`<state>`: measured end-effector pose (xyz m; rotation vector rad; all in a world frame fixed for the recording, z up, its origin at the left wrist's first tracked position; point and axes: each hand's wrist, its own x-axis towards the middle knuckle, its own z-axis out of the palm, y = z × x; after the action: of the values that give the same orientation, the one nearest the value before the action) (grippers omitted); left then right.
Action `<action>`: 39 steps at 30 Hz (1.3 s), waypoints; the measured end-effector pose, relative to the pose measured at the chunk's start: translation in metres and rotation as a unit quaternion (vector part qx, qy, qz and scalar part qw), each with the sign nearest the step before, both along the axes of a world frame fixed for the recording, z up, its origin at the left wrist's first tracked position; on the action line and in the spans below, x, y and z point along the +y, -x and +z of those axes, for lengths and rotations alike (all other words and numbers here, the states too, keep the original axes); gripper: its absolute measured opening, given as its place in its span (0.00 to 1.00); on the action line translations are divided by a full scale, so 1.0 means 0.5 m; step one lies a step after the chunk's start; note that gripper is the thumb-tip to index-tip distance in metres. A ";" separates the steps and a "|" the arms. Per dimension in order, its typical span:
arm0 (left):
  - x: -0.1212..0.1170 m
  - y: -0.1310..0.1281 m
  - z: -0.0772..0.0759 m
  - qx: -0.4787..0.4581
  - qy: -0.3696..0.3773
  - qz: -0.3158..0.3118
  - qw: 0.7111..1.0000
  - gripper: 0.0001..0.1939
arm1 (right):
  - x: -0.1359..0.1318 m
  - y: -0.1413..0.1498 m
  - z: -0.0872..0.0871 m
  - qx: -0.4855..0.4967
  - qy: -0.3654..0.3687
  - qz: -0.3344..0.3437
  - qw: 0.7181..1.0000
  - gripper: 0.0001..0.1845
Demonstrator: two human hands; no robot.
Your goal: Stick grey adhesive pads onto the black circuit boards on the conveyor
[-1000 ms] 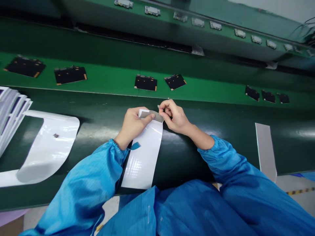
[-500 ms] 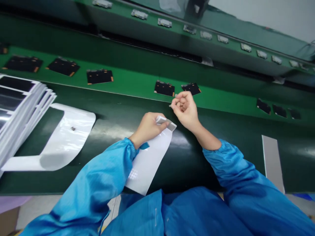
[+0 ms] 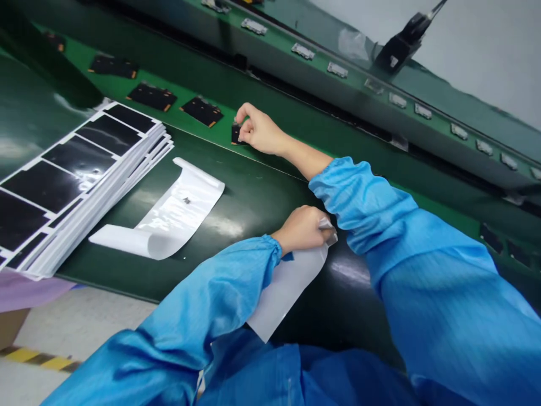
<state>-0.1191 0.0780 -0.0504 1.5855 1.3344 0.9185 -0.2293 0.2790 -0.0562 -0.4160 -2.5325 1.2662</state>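
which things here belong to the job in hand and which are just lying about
Seemingly in use:
white strip, in the left hand
black board, at the right hand

Seemingly lying about:
curled white sheet
stack of black-panelled sheets
black device with a cable

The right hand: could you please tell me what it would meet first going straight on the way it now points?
The right hand would probably meet the dark board at its fingers first; whether they touch it is unclear. Beyond, another dark board lies roughly in line.
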 end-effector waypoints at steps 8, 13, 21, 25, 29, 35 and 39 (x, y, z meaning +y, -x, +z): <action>0.004 -0.002 0.005 0.075 -0.001 -0.018 0.997 0.06 | 0.005 0.003 -0.018 -0.055 0.005 -0.004 0.998 0.20; 0.005 -0.004 0.002 0.082 -0.011 -0.012 0.996 0.07 | -0.007 -0.015 -0.006 -0.075 -0.014 -0.022 0.997 0.20; 0.004 -0.004 0.003 0.082 -0.008 -0.004 0.997 0.05 | -0.010 -0.051 -0.004 -0.085 -0.052 -0.034 0.994 0.20; 0.004 -0.005 0.001 0.075 -0.010 -0.006 0.997 0.05 | -0.009 -0.068 -0.012 -0.075 -0.081 -0.041 0.993 0.19; 0.005 -0.005 -0.001 0.080 -0.007 -0.008 0.997 0.05 | -0.002 -0.083 -0.021 -0.078 -0.126 -0.041 0.988 0.21; 0.006 -0.006 -0.007 0.074 -0.019 -0.004 0.997 0.06 | -0.018 -0.107 -0.016 -0.107 -0.205 -0.043 0.972 0.22; 0.006 -0.005 -0.009 0.080 -0.026 -0.003 0.996 0.06 | -0.036 -0.122 -0.006 -0.154 -0.264 -0.071 0.950 0.21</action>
<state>-0.1164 0.0810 -0.0548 1.7332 1.4254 0.8438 -0.1684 0.2610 -0.0591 -0.6913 -2.8910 0.4608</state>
